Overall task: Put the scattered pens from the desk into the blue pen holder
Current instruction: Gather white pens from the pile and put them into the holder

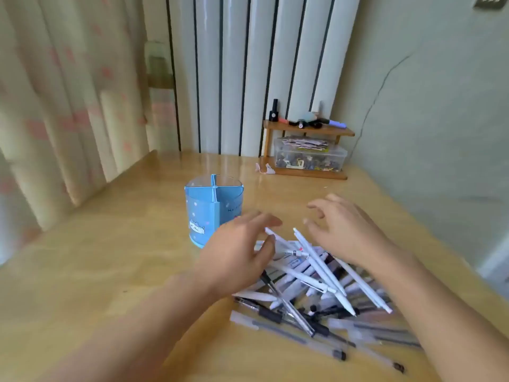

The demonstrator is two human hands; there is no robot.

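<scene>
Curtains and tall white panels back our wooden desk [110, 257]. Our left hand [237, 252] hovers with relaxed fingers spread, gripping nothing, its thumb just touching a white pen at the near edge of the pile of pens [311, 288]. Our right hand [347, 230] hangs above the pile's far side, fingers loosely curved and empty. We judge both are poised to gather pens. Just beyond the left fingertips stands the blue pen holder [213, 213], upright, its open compartments apparently empty, near enough for short transfers.

Home room: wooden desk [110, 257], floral curtains [55, 92], radiator [248, 64], small cluttered shelf [308, 130].
</scene>
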